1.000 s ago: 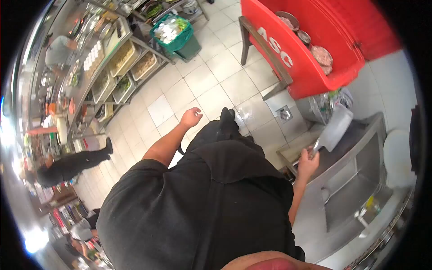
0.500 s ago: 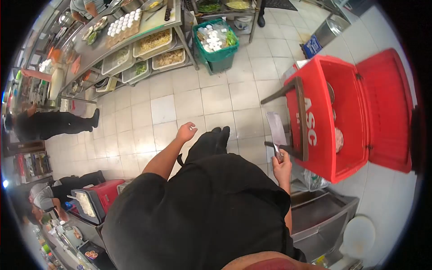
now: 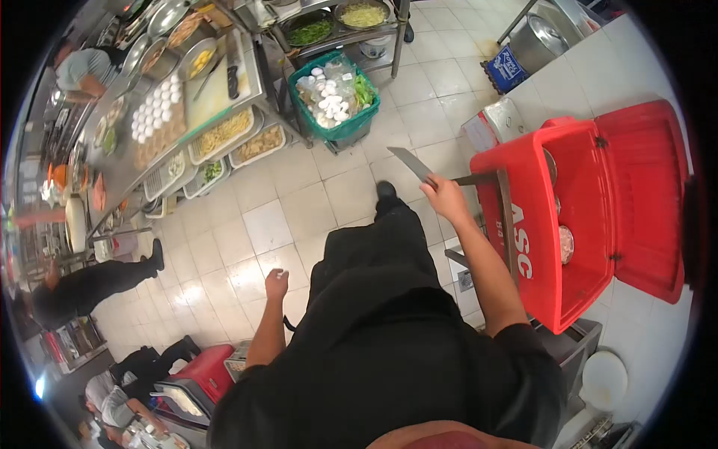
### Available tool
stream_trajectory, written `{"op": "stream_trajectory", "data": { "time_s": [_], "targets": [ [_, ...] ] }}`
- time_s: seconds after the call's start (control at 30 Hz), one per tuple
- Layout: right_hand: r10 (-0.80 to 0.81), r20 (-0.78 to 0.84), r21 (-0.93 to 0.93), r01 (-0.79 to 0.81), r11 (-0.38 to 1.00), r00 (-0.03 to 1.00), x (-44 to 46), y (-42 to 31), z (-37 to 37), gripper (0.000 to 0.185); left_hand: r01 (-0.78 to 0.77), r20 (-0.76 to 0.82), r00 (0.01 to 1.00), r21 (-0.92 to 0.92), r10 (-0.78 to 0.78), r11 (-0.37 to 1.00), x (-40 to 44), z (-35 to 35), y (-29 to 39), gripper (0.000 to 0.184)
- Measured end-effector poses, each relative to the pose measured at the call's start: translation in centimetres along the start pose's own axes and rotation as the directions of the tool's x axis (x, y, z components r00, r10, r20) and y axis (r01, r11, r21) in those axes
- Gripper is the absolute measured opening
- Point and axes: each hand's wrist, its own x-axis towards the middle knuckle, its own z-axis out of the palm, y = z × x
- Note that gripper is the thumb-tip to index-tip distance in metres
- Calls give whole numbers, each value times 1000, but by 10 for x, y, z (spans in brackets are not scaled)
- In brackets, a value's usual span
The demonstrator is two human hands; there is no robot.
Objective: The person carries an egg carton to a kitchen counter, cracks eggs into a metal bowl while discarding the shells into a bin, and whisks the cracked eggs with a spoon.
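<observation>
While right hand (image 3: 445, 196) grips cleaver (image 3: 411, 163) at its near end, metal points ahead, away from person's torso (image 3: 389, 367), probably for safe carrying. Cleaver hangs above tiled floor (image 3: 348, 202), left of red cooler box (image 3: 542, 206). Left hand (image 3: 277, 283) hangs beside body, fingers loosely curled; cannot tell whether anything sits inside. Lid (image 3: 647, 202) swung back, presumably for access to meat (image 3: 566, 245). Compared with half second earlier: right arm (image 3: 486, 254) reaches farther forward, cleaver shows narrower profile, left hand farther back.
</observation>
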Motion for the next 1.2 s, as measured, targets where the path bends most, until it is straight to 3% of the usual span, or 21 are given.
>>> {"op": "stream_trajectory", "data": {
  "time_s": [0.23,0.33,0.47,0.63,0.7,0.83,0.9,0.97,1.07,1.2],
  "targets": [
    [-63,-29,12,64,998,998,189,-14,44,29,65,-66,996,-39,-68,997,-12,-35,53,35],
    [-60,166,-69,72,995,984,241,-36,52,32,111,-107,986,-156,-128,982,-29,-60,114,30],
    [-107,305,-155,160,975,946,310,-57,71,31,161,-183,953,-375,-243,913,-40,-58,179,30],
    [-55,478,-313,229,922,876,352,-75,107,29,200,-108,966,-269,-236,942,-68,-15,157,32],
    [-54,475,-353,246,903,878,359,-78,117,30,206,-92,968,-233,-233,950,-81,0,155,32],
    [69,513,-434,189,881,856,377,-92,141,35,349,-29,928,-286,-372,893,-83,1,116,32],
    [50,528,-460,236,856,848,388,-98,152,33,392,-11,912,-278,-411,877,-82,-1,103,31],
    [14,547,-468,292,834,837,403,-99,151,31,269,-35,959,-194,-281,943,-61,-2,85,32],
    [-58,575,-468,387,795,816,422,-108,139,29,336,-11,934,-301,-356,892,-23,-19,113,31],
    [17,576,-448,298,843,817,403,-89,136,30,318,-1,933,-469,-361,824,10,-33,155,29]
  ]
}}
